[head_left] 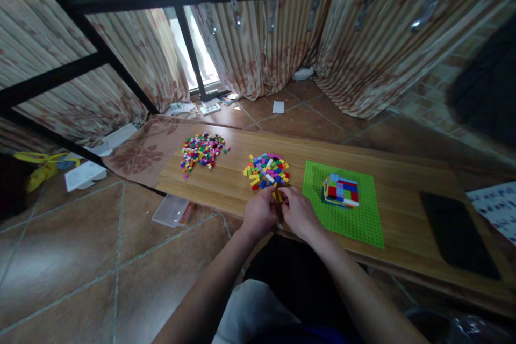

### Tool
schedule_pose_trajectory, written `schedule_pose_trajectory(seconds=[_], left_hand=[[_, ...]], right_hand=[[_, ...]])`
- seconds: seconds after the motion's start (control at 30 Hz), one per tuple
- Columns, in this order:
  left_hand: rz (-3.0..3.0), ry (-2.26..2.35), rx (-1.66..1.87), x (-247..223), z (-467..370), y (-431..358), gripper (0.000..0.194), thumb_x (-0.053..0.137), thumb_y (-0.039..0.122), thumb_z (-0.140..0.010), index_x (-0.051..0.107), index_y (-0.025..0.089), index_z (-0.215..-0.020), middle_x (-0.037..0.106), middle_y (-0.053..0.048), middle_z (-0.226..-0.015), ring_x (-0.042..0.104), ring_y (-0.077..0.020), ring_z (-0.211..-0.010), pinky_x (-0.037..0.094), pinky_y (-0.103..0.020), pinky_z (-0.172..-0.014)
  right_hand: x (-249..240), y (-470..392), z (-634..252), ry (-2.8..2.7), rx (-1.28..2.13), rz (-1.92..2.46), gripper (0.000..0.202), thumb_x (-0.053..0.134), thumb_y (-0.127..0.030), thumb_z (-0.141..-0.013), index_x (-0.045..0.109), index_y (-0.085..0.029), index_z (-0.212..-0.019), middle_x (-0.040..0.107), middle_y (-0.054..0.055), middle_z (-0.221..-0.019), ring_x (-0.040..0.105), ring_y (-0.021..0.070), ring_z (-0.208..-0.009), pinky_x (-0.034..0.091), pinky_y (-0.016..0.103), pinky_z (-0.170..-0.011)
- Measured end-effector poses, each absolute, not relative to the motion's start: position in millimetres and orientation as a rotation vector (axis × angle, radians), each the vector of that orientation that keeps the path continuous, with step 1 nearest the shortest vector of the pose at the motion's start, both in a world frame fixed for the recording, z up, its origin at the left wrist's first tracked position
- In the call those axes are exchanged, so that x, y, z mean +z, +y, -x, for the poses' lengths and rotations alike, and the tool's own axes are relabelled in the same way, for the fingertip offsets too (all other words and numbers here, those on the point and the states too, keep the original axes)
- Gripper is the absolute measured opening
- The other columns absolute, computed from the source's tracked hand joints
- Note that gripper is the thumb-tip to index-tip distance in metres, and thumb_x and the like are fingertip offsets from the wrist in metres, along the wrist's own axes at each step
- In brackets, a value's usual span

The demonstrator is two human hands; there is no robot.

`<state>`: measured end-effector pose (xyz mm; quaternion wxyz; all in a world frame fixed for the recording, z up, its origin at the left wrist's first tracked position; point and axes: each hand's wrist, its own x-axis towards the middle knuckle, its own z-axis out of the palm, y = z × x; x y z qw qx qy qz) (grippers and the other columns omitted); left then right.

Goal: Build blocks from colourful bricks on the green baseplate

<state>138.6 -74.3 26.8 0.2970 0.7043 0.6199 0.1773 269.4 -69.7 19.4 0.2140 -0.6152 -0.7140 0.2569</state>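
My left hand (260,214) and my right hand (297,209) meet near the front edge of the wooden table (229,193). Between their fingertips both grip a small yellow brick piece (277,196), partly covered by the fingers. Just beyond them lies a pile of mixed coloured bricks (269,167). To the right, a green baseplate (363,226) carries a block-shaped brick build (342,191) in red, blue, white and yellow.
A heap of smaller coloured pieces (203,149) lies on the table's left part. A dark flat panel (457,234) rests at the right end. Below the left front edge, a clear plastic box (171,210) stands on the tiled floor.
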Motion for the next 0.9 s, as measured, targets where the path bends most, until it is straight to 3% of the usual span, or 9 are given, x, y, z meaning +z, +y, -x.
schedule_pose_trajectory(seconds=[0.43, 0.67, 0.9], left_hand=[[-1.851, 1.607, 0.582, 23.8, -135.0, -73.2, 0.050, 0.047, 0.013, -0.077, 0.046, 0.019, -0.126, 0.066, -0.003, -0.089, 0.061, -0.0177, -0.083, 0.045, -0.026, -0.074], [-1.900, 1.746, 0.495, 24.6, -141.8, -74.0, 0.029, 0.042, 0.015, -0.082, 0.058, 0.019, -0.105, 0.065, -0.006, -0.091, 0.061, -0.0191, -0.083, 0.044, -0.027, -0.073], [-1.870, 1.716, 0.462, 29.4, -141.8, -70.7, 0.029, 0.043, 0.015, -0.082, 0.059, 0.019, -0.106, 0.065, -0.009, -0.100, 0.061, -0.0203, -0.091, 0.045, -0.029, -0.078]], right_hand=[[19.5, -74.0, -272.2, -1.912, 0.753, 1.635, 0.042, 0.046, -0.004, -0.075, 0.056, -0.018, -0.114, 0.060, 0.005, -0.107, 0.057, 0.0164, -0.095, 0.043, 0.031, -0.089], [12.1, -84.1, -260.6, -1.866, 0.617, 1.711, 0.035, 0.050, -0.013, -0.079, 0.055, -0.018, -0.113, 0.059, 0.007, -0.101, 0.057, 0.0196, -0.091, 0.045, 0.033, -0.083], [9.3, -77.8, -249.2, -1.831, 0.522, 1.717, 0.029, 0.044, -0.012, -0.081, 0.057, -0.017, -0.107, 0.058, 0.008, -0.100, 0.055, 0.0216, -0.095, 0.043, 0.035, -0.086]])
